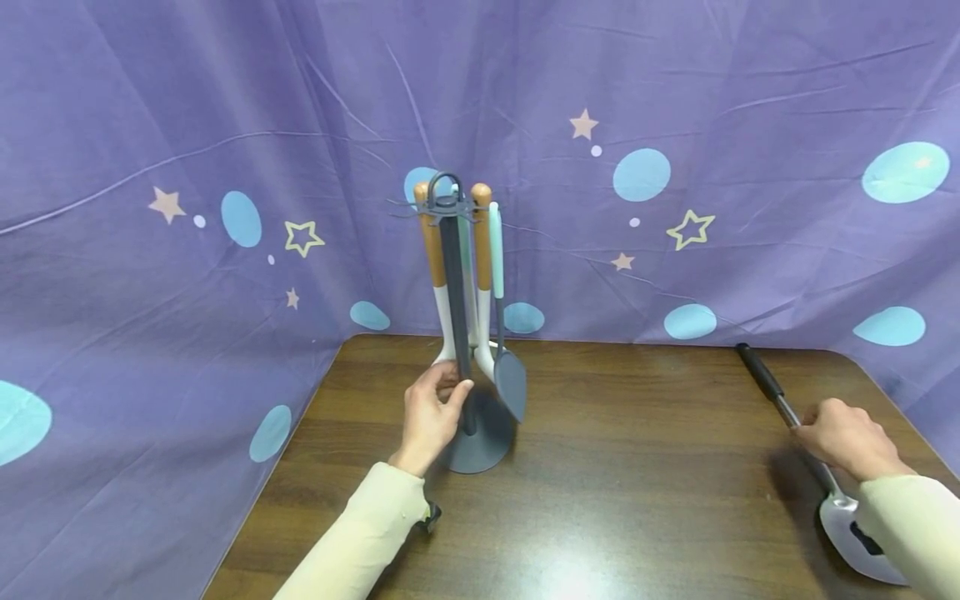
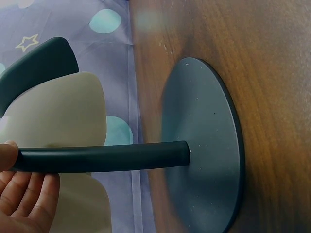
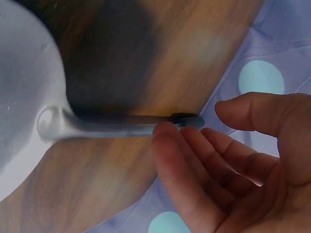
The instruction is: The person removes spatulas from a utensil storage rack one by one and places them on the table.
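A dark grey utensil stand [image 1: 480, 454] is upright left of centre on the table. My left hand [image 1: 431, 412] grips its pole [image 2: 107, 158] between thumb and fingers, above the round base [image 2: 204, 136]. On the stand's hooks hang a grey turner with a mint handle [image 1: 496, 250] and white utensils with wooden handles [image 1: 483, 258]. At the right lies a metal turner [image 1: 843, 533] with a black handle [image 1: 761, 373] pointing to the back. Over its shaft [image 3: 112, 130] is my right hand [image 1: 851, 437], thumb apart from the fingers; whether the fingertips touch the shaft is unclear.
The brown wooden table [image 1: 637, 467] has its back edge against a purple curtain [image 1: 750, 250] with stars and blue dots. More curtain hangs along the left side.
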`<move>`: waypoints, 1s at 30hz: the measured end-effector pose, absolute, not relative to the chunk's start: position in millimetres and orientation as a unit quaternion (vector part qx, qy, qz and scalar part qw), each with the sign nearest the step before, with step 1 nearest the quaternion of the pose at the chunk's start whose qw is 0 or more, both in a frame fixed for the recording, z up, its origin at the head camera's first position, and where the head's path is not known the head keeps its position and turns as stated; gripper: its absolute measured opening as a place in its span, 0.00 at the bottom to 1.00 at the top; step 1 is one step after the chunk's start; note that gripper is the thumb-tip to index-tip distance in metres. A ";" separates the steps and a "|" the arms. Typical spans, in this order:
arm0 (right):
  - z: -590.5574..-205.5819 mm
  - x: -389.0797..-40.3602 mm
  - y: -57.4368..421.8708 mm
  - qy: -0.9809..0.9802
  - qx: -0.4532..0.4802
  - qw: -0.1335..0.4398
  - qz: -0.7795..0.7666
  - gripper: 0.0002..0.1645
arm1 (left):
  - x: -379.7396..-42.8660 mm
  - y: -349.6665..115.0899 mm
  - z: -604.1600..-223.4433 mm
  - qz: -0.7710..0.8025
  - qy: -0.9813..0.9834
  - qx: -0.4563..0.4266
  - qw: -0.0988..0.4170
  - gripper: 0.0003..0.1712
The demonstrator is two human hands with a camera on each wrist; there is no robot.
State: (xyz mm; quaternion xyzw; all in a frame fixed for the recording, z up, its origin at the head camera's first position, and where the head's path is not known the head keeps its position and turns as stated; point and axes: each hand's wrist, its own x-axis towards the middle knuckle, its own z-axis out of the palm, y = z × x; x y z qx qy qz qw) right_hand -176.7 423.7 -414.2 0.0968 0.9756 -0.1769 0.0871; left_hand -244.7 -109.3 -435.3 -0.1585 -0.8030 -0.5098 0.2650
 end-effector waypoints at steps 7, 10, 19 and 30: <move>-410.7 -171.7 411.6 0.977 0.093 0.071 -0.179 0.16 | -244.5 -109.9 -435.2 -0.508 -0.806 -0.155 0.263 0.10; -410.8 -168.7 404.4 0.977 0.096 0.053 -0.182 0.14 | -244.3 -110.1 -435.2 -0.505 -0.806 -0.157 0.265 0.10; -414.1 -161.4 386.1 0.978 0.081 -0.003 -0.191 0.16 | -244.1 -109.5 -435.1 -0.512 -0.797 -0.165 0.276 0.10; -425.7 -152.4 365.2 0.969 0.072 -0.100 -0.216 0.11 | -244.1 -108.7 -435.9 -0.511 -0.798 -0.163 0.276 0.10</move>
